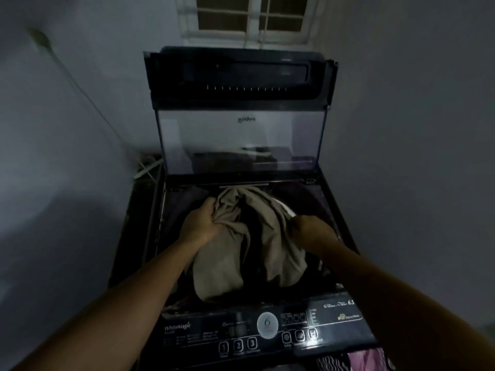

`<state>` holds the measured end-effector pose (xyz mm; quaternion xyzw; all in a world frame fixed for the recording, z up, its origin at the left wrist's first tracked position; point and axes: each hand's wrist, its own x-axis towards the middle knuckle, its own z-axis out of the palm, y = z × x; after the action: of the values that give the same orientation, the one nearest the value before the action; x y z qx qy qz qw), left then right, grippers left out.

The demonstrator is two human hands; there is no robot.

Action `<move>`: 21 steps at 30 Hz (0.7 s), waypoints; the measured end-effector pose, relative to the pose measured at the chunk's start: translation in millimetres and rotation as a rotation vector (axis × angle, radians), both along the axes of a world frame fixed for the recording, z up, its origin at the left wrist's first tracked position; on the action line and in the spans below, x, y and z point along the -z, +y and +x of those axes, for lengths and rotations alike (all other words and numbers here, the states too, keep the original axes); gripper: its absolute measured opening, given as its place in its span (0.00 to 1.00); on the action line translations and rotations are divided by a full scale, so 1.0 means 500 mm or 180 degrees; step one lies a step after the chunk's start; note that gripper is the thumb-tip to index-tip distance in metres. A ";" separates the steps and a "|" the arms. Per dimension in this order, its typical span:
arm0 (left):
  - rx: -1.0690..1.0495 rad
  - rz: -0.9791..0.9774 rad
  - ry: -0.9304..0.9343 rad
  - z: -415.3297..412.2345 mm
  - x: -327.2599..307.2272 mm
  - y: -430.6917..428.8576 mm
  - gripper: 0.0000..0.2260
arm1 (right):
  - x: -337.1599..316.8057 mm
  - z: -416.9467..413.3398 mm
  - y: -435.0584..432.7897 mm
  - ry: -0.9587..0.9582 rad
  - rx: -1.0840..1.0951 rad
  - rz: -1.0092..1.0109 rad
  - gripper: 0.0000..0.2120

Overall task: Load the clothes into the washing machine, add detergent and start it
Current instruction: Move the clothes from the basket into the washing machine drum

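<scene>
While you hold the beige garment (227,263) over the open tub (316,207) of the washing machine (187,330), note the following

1. Grip state. Your left grip (201,223) is closed on a bunched fold at the garment's upper left, fingers curled into the cloth. Your right grip (313,231) is closed on the right edge; its fingertips are hidden in folds and shadow, so how deep the hold goes cannot be confirmed.

2. Position of the load. The garment sits between the two grips and spills towards you, its long axis running from the hinge side of the tub to the control panel (267,328). Its lower end lies just behind the panel, over darker clothes already in the tub.

3. Governing relation. The tub is directly below both grips, so the coming move is judged to be straight down, not sideways. Both grips are about equally near. The left carries the bulk of the fabric and should lead the push.

4. Clearance. The lid (241,135) stands upright behind, apart from the garment.

5. Outstanding. More clothing (356,360) lies at the lower right, outside the machine. Loading is judged unfinished. No detergent is in view
</scene>
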<state>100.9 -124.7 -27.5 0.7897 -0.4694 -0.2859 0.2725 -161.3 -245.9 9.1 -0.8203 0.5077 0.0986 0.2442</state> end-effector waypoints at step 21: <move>0.2007 0.2466 -0.0734 -0.025 0.282 -0.065 0.50 | 0.322 0.102 0.000 0.1266 -0.0877 0.0695 0.39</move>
<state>88.2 -157.3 -168.6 0.6792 -0.5713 -0.4183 -0.1933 -110.2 -245.7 -151.9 -0.8150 0.4156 0.3444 0.2109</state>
